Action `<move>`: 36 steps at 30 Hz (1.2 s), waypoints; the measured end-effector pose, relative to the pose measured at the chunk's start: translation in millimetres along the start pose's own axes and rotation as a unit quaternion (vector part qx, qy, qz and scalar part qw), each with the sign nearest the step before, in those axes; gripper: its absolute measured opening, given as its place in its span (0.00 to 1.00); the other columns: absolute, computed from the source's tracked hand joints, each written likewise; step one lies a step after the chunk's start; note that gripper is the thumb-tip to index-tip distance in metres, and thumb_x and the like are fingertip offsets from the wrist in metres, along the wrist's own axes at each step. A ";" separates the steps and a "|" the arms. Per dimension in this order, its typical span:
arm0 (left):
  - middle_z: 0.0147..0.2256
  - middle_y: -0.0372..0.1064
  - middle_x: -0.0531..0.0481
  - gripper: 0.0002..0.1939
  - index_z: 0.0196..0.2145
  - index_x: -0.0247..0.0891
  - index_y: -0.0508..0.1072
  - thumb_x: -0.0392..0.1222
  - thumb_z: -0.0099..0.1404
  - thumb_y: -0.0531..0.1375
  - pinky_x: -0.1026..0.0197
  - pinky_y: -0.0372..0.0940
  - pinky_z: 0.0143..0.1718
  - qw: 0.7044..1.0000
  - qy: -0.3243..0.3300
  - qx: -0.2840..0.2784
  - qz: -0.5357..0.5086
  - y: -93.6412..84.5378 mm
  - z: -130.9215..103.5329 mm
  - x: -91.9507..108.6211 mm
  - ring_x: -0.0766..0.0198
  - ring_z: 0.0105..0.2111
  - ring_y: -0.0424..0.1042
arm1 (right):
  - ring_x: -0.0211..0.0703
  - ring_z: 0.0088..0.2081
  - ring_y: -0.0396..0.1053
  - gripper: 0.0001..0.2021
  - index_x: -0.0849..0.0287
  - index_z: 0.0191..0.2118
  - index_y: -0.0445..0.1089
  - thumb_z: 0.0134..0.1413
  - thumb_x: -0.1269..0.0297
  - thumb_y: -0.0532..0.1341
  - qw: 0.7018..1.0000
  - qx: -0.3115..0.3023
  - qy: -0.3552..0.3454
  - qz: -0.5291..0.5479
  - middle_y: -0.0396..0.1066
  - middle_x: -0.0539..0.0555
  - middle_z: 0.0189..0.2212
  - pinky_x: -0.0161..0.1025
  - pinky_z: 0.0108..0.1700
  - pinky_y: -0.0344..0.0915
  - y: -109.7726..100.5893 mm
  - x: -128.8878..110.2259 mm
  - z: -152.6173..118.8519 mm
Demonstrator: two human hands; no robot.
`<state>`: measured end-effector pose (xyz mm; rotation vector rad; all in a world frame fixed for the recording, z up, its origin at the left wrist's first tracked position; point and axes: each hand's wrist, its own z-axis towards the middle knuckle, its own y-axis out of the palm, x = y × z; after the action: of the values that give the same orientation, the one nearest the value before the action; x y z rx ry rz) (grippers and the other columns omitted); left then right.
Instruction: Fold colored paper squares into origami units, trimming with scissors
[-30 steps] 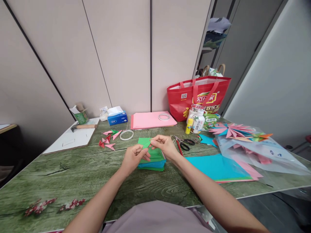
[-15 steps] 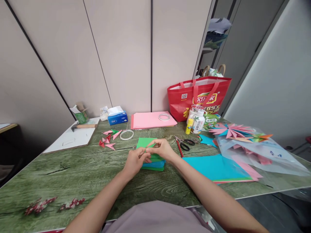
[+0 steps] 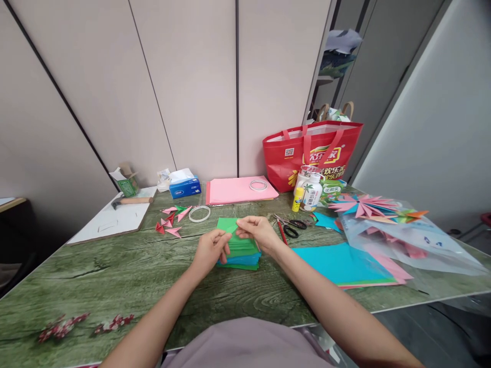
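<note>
Bench (image 3: pixel 153 276), with wood-grain surface. At its middle:

Piece of green paper (image 3: pixel 231 227), small: pinched between the closed fingers of the left hand (image 3: pixel 215 245) and of the right hand (image 3: pixel 251 230), just above the paper stack; its folds are largely hidden by the fingers.

Paper stack (image 3: pixel 245 250), green over blue, with green at the bottom: partly covered by both hands.

To the left: folded paper pieces (image 3: pixel 184 212), pink, red and green, placed in a loose group; a tape roll (image 3: pixel 199 221), laid flat beside them; a blue tissue pack (image 3: pixel 186 188); a hammer (image 3: pixel 134 200), rested on a white board (image 3: pixel 111 222).

At the back: pink sheets (image 3: pixel 230 190), on which a second tape roll (image 3: pixel 258 189) is laid; a red bag (image 3: pixel 280 158), stood upright.

To the right: scissors (image 3: pixel 284 224) with black handles, a red pen (image 3: pixel 282 233) set close by; a yellow glue stick (image 3: pixel 296 200), stood beside a white bottle (image 3: pixel 311 195); blue sheets (image 3: pixel 341 263), layered over green and pink; a pink-and-blue paper star (image 3: pixel 362 207), rested on a clear plastic bag (image 3: pixel 448 253).
</note>
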<state>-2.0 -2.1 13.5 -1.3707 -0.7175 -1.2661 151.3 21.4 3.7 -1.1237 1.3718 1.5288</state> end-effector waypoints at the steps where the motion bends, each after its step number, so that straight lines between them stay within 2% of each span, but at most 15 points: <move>1: 0.12 0.63 0.56 0.15 0.18 0.35 0.63 0.47 0.57 0.53 0.70 0.54 0.11 1.000 -0.005 -0.010 -0.002 -0.2 0.3 0.2 0.71 0.09 0.61 | 0.32 0.20 0.66 0.15 0.64 0.22 0.69 0.30 0.57 0.67 1.000 0.016 -0.013 0.002 0.69 0.49 0.16 0.30 0.25 0.64 -1.1 -0.2 0.6; 6: 0.12 0.64 0.55 0.13 0.19 0.35 0.64 0.46 0.55 0.54 0.67 0.60 0.15 0.996 -0.024 -0.066 -0.059 0.7 0.3 1.3 0.69 0.11 0.64 | 0.32 0.18 0.65 0.15 0.63 0.20 0.69 0.32 0.55 0.66 0.995 0.042 -0.078 -0.043 0.68 0.49 0.15 0.30 0.23 0.63 -2.4 0.4 2.4; 8: 0.12 0.63 0.55 0.12 0.19 0.35 0.64 0.46 0.55 0.54 0.67 0.60 0.14 0.996 -0.027 -0.049 -0.065 0.7 0.6 0.5 0.69 0.11 0.63 | 0.34 0.20 0.66 0.16 0.63 0.23 0.69 0.36 0.52 0.63 0.993 0.049 -0.088 -0.056 0.69 0.50 0.17 0.32 0.24 0.64 -2.1 2.3 4.1; 11: 0.11 0.62 0.56 0.13 0.20 0.35 0.64 0.46 0.54 0.55 0.68 0.59 0.13 0.996 -0.029 0.012 -0.086 -2.2 3.2 -3.9 0.70 0.10 0.62 | 0.39 0.27 0.70 0.19 0.63 0.29 0.71 0.46 0.50 0.56 0.984 0.049 -0.126 -0.120 0.72 0.55 0.26 0.37 0.30 0.67 -4.7 6.9 7.8; 13: 0.15 0.65 0.55 0.12 0.23 0.34 0.64 0.47 0.54 0.57 0.68 0.59 0.14 0.988 -0.029 0.074 -0.129 -6.9 6.9 -8.3 0.70 0.11 0.63 | 0.43 0.33 0.70 0.16 0.62 0.32 0.71 0.48 0.54 0.55 0.952 0.052 -0.187 -0.235 0.73 0.56 0.31 0.42 0.36 0.67 -8.4 10.7 9.5; 15: 0.21 0.69 0.52 0.13 0.25 0.34 0.64 0.48 0.53 0.58 0.66 0.63 0.17 0.971 -0.029 0.144 -0.191 -14.2 12.0 -12.7 0.70 0.14 0.66 | 0.46 0.40 0.68 0.12 0.59 0.36 0.71 0.48 0.59 0.57 0.900 0.039 -0.245 -0.359 0.72 0.57 0.36 0.46 0.44 0.63 -12.1 15.0 9.8; 18: 0.25 0.69 0.50 0.12 0.26 0.33 0.63 0.46 0.54 0.58 0.60 0.68 0.29 0.931 -0.039 0.238 -0.274 -27.9 20.1 -16.8 0.67 0.21 0.71 | 0.50 0.51 0.59 0.16 0.61 0.42 0.69 0.45 0.62 0.61 0.834 -0.005 -0.275 -0.478 0.68 0.60 0.44 0.49 0.52 0.55 -14.8 21.3 8.0; 21: 0.31 0.69 0.46 0.10 0.27 0.33 0.63 0.44 0.56 0.57 0.55 0.66 0.39 0.909 -0.006 0.275 -0.314 -38.2 25.1 -16.5 0.64 0.31 0.72 | 0.53 0.56 0.53 0.21 0.62 0.46 0.67 0.44 0.60 0.61 0.808 -0.029 -0.247 -0.534 0.63 0.63 0.49 0.52 0.54 0.52 -14.1 24.8 5.6; 23: 0.39 0.68 0.44 0.08 0.31 0.34 0.64 0.41 0.55 0.58 0.54 0.65 0.41 0.903 0.020 0.283 -0.323 -40.3 25.7 -14.9 0.63 0.35 0.72 | 0.54 0.55 0.54 0.22 0.63 0.47 0.66 0.44 0.60 0.61 0.798 -0.038 -0.224 -0.558 0.63 0.64 0.49 0.51 0.53 0.53 -13.1 24.9 4.4; 25: 0.44 0.65 0.44 0.13 0.38 0.37 0.64 0.39 0.54 0.60 0.52 0.66 0.41 0.908 0.037 0.272 -0.317 -38.7 24.9 -14.0 0.61 0.37 0.71 | 0.53 0.53 0.58 0.21 0.65 0.46 0.67 0.45 0.60 0.61 0.790 -0.047 -0.207 -0.574 0.64 0.65 0.48 0.49 0.52 0.55 -12.2 24.0 3.6; 28: 0.45 0.66 0.41 0.20 0.43 0.37 0.63 0.39 0.52 0.60 0.50 0.65 0.40 0.949 0.043 0.217 -0.222 -32.1 22.4 -17.4 0.56 0.41 0.69 | 0.52 0.50 0.61 0.21 0.65 0.45 0.68 0.45 0.60 0.61 0.785 -0.052 -0.199 -0.584 0.66 0.65 0.46 0.46 0.51 0.57 -12.4 23.4 3.4; 30: 0.44 0.68 0.39 0.20 0.42 0.34 0.66 0.39 0.50 0.61 0.49 0.63 0.43 0.983 0.048 0.161 -0.079 -26.7 20.2 -23.6 0.53 0.44 0.67 | 0.52 0.50 0.61 0.22 0.64 0.45 0.68 0.43 0.57 0.62 0.784 -0.054 -0.203 -0.585 0.66 0.64 0.46 0.45 0.50 0.57 -13.2 23.8 3.9; 31: 0.44 0.68 0.39 0.20 0.42 0.34 0.67 0.38 0.50 0.61 0.49 0.62 0.45 0.988 0.063 0.139 0.002 -23.9 18.9 -27.4 0.53 0.45 0.66 | 0.51 0.50 0.62 0.23 0.64 0.44 0.68 0.42 0.56 0.62 0.783 -0.055 -0.204 -0.584 0.67 0.64 0.45 0.45 0.50 0.58 -13.7 24.1 4.2; 33: 0.46 0.67 0.40 0.22 0.43 0.35 0.68 0.37 0.48 0.63 0.48 0.57 0.49 0.977 0.096 0.109 0.156 -18.8 15.9 -34.9 0.52 0.47 0.64 | 0.50 0.48 0.63 0.23 0.62 0.44 0.69 0.42 0.55 0.62 0.783 -0.062 -0.205 -0.584 0.68 0.62 0.45 0.44 0.49 0.58 -14.2 24.1 4.7; 36: 0.47 0.66 0.42 0.24 0.44 0.37 0.68 0.35 0.47 0.63 0.50 0.57 0.49 0.947 0.110 0.077 0.293 -13.6 11.5 -41.5 0.53 0.48 0.63 | 0.48 0.46 0.65 0.18 0.61 0.41 0.71 0.45 0.55 0.60 0.781 -0.078 -0.201 -0.586 0.69 0.60 0.43 0.41 0.48 0.59 -13.7 22.0 4.5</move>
<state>-21.6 21.4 -19.7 -1.1683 -0.2158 -0.8456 157.0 27.2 -21.3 -1.2560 0.0814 0.8185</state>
